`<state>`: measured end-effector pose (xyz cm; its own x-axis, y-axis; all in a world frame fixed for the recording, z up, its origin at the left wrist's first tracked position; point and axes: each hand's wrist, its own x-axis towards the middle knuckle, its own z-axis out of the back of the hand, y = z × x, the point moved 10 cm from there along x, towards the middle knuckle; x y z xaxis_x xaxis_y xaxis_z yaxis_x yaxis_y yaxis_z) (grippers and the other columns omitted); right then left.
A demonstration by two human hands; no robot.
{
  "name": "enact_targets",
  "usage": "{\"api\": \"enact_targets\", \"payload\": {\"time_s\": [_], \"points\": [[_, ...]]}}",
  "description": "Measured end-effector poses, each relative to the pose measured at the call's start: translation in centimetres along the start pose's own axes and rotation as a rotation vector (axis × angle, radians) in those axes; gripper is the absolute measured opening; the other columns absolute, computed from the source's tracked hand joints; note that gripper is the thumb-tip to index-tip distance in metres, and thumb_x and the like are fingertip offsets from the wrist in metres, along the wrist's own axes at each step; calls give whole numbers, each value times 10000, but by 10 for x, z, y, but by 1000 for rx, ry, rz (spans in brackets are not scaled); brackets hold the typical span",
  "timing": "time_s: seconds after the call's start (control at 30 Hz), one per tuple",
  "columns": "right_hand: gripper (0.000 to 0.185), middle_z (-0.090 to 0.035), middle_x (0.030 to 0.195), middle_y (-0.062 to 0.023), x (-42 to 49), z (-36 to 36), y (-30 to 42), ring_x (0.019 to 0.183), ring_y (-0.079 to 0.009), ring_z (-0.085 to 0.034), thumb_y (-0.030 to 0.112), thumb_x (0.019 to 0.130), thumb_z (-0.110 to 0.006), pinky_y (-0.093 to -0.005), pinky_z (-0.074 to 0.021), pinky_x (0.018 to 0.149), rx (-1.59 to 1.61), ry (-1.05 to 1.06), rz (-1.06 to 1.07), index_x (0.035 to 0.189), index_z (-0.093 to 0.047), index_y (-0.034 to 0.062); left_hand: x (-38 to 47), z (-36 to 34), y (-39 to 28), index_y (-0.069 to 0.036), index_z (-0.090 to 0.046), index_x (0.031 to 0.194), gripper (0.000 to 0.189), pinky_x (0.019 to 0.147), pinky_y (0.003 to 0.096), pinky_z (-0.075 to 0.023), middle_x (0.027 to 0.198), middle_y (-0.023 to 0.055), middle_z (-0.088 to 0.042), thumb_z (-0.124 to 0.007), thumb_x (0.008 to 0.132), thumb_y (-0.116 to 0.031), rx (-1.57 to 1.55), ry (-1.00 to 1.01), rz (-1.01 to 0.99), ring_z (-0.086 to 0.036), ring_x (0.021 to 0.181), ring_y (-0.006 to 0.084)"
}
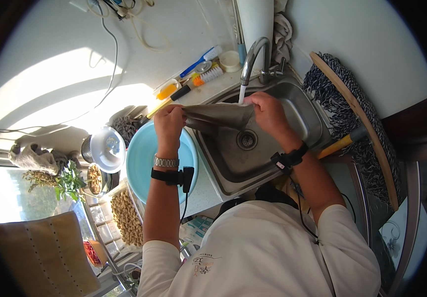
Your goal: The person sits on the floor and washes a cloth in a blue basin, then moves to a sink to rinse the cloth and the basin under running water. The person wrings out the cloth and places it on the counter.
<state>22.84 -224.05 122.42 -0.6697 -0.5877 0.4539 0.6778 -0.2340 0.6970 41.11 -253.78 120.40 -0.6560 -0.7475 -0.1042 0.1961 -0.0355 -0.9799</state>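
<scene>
Between my two hands a grey-brown cloth is stretched over the stainless steel sink. My left hand pinches one end above the rim of a light blue plastic basin. At the other end, my right hand grips the cloth's corner close to the running water. That stream falls from the chrome faucet onto or just behind the cloth's upper edge; which one I cannot tell. Below the cloth, the sink's drain strainer is visible.
Several brushes, among them a blue-handled brush, lie along the back ledge with a yellow soap dish. A large mop head leans at the right. Left of the basin stand a white bowl and a tray of peanuts.
</scene>
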Motion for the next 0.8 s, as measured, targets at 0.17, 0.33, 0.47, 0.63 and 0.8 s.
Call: {"api": "enact_targets", "payload": {"time_s": [0.17,0.33,0.47,0.63,0.8], "points": [[251,-838,1125,-170,3,4,20,1065,-418,-810,-77,981,-653,-489,-660,916,34,-61,52,1102,-845,32,5,16,-1,72,-856,1165,301,780,330,-672,966,120,-825,-673,1025,-121,-68,-53,16,-792,828,210],[241,-839,1087,-170,4,17,33,1043,-401,-817,-72,984,-649,-479,-657,897,33,-52,29,1083,-842,35,5,16,-5,67,-863,1160,301,799,336,-665,980,116,-827,-675,1019,-122,-85,-54,19,-793,841,215],[243,-833,1069,-183,6,30,31,1028,-393,-819,-66,975,-654,-465,-650,896,98,-82,17,1084,-847,33,1,11,-11,72,-864,1174,303,800,331,-660,972,112,-822,-693,1013,-120,-95,-41,13,-792,836,214],[286,-827,1053,-191,11,26,14,1015,-405,-814,-87,935,-637,-462,-644,906,168,-65,-20,1081,-853,30,-1,10,-28,81,-868,1168,300,786,324,-653,927,105,-810,-713,1006,-117,-55,-71,-33,-782,802,201],[281,-835,1064,-156,8,17,15,991,-291,-820,-138,986,-671,-376,-632,899,100,-13,5,1147,-851,6,-6,20,-49,115,-876,1013,274,637,279,-525,771,77,-740,-696,986,-90,-53,-175,-108,-679,681,131]]}}
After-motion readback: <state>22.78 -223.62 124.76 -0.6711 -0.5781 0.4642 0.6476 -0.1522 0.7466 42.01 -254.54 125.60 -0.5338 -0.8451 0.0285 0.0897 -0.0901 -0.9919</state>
